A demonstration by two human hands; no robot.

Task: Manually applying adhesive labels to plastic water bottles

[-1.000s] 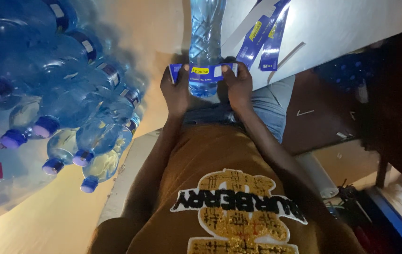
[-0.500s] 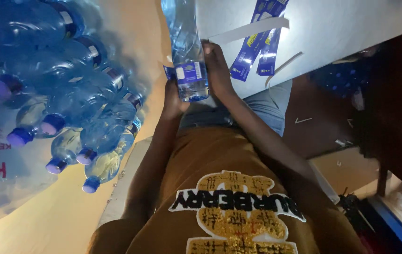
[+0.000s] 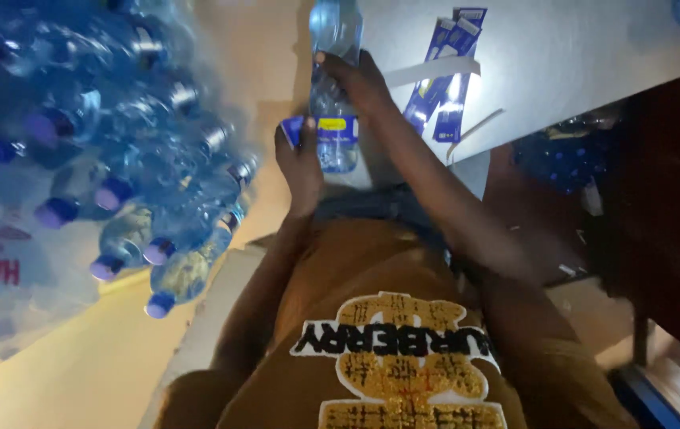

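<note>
White table, hands gripping labelled bottle

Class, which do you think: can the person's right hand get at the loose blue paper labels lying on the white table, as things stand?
Probably yes, once it lets go: the right hand grips the clear plastic water bottle, and the blue paper labels lie uncovered just beside it.

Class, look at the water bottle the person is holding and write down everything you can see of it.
The water bottle is clear, blue-tinted plastic with a moulded, ridged body, and appears filled. A blue label with a yellow patch wraps it near its end closest to the person; one label end sticks out loose on the left. The bottle points away from the person, over the white table. The left hand holds the labelled end, and the right hand grips the body further up. Its cap is out of view.
</note>
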